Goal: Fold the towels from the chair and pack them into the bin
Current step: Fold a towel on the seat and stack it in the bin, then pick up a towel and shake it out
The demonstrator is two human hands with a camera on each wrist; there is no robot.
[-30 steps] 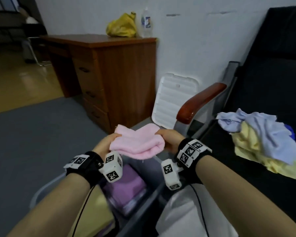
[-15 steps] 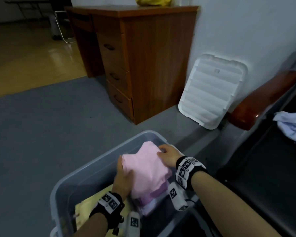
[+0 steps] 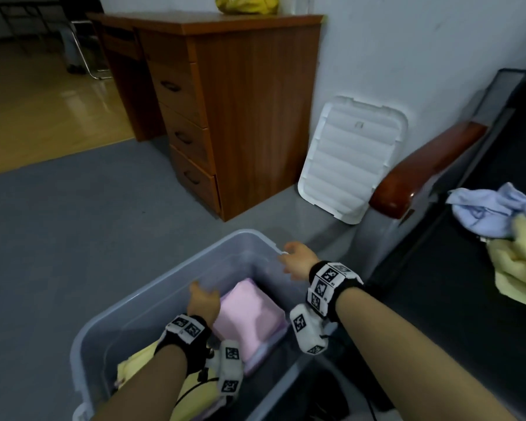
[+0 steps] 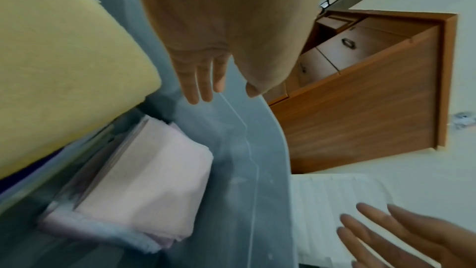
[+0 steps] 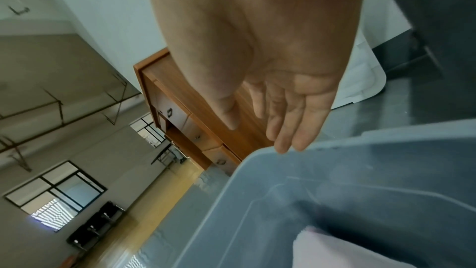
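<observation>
A folded pink towel [image 3: 249,314] [image 4: 144,191] [image 5: 360,252] lies inside the translucent grey bin [image 3: 152,293] [image 4: 247,170] [image 5: 283,191], on top of a purple one. A folded yellow towel [image 3: 137,363] [image 4: 59,64] lies beside it in the bin. My left hand [image 3: 202,302] [image 4: 206,80] hovers just left of the pink towel with straight fingers, holding nothing. My right hand [image 3: 295,259] [image 5: 283,121] is up at the bin's far right rim, fingers relaxed and empty. Unfolded blue [image 3: 492,208] and yellow [image 3: 520,262] towels lie heaped on the black chair seat [image 3: 438,299].
A white bin lid [image 3: 349,156] leans on the wall behind the bin. A wooden drawer cabinet [image 3: 231,101] stands left of it. The chair's brown armrest [image 3: 425,168] runs between bin and seat. Grey carpet [image 3: 73,223] spreads to the left.
Both hands lowered the folded pink towel into the bin and let go of it. The right hand has lifted to the bin's rim; the left drew slightly aside.
</observation>
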